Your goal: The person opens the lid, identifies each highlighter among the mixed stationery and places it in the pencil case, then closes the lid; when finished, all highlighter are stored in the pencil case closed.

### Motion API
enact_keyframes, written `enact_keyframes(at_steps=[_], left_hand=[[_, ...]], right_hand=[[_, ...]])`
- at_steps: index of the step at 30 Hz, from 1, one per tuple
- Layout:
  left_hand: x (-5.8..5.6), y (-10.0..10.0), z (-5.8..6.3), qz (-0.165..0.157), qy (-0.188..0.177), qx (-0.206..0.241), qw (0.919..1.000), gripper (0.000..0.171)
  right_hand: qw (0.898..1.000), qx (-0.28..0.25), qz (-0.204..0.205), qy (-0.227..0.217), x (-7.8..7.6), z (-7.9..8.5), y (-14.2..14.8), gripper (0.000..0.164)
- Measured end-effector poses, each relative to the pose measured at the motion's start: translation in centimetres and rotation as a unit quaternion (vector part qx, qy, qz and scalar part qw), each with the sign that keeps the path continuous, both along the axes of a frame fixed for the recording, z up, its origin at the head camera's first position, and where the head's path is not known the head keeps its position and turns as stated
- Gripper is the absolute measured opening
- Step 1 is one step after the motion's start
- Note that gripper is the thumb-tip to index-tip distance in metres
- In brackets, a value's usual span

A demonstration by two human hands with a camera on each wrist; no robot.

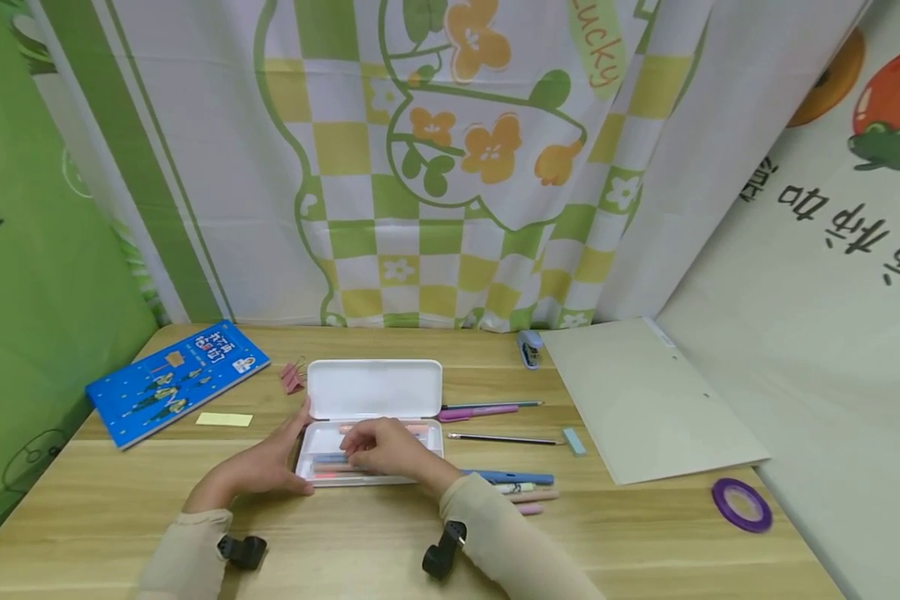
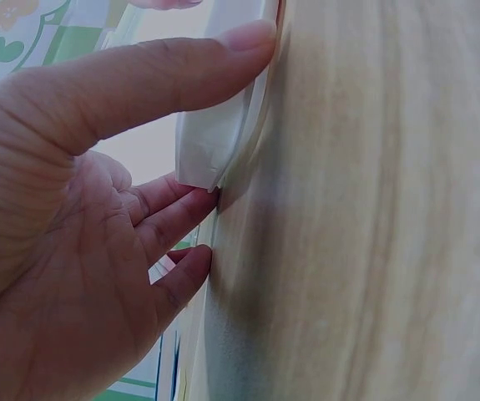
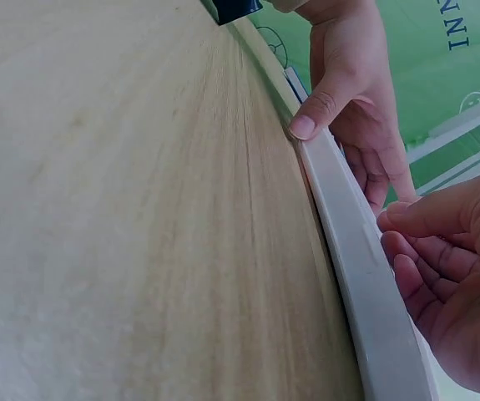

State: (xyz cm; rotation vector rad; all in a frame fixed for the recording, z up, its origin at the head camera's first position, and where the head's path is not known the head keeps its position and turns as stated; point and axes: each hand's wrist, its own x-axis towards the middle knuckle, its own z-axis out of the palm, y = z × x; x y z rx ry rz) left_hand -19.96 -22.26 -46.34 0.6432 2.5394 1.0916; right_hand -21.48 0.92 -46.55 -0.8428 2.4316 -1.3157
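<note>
A white pencil case (image 1: 375, 389) lies on the table with its lid raised at the back. Several pens (image 1: 332, 468), blue, pink and pale, lie in its tray. My left hand (image 1: 264, 463) holds the case at its left end. In the left wrist view the thumb (image 2: 164, 79) lies along the front wall, and the other fingertips touch the end. Above the tray is my right hand (image 1: 382, 446), its fingers loosely curled. The right wrist view shows its thumb (image 3: 440, 213) close to the index fingertip, just over the case rim (image 3: 361, 276), with nothing visible between them.
Right of the case lie a purple pen (image 1: 487, 411), a black pencil (image 1: 502, 439), an eraser (image 1: 573, 442) and several markers (image 1: 525, 478). A stapler (image 1: 528, 350), a folder (image 1: 645, 408) and purple tape (image 1: 742, 505) are farther right. Leftward are a binder clip (image 1: 292, 377), sticky notes (image 1: 225, 419) and a blue book (image 1: 176, 383).
</note>
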Motion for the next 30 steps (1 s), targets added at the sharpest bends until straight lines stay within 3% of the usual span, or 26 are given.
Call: enact_keyframes(at_steps=[14,20,30], left_hand=[[-0.1,-0.1,-0.3,-0.003,0.007,-0.007,0.9999,0.125],[-0.1,0.0,-0.2,-0.005,0.012,-0.003,0.9999,0.125],[-0.1,0.1,0.0,0.003,-0.008,-0.004,1.0,0.127]], right_hand=[[0.992,-0.096,-0.032,-0.073,-0.1,0.8,2.6,0.014],[0.989,-0.106,-0.038,-0.097,0.0,1.2,6.1,0.02],[0.99,-0.103,-0.047,-0.08,1.1,1.4,13.2,0.022]])
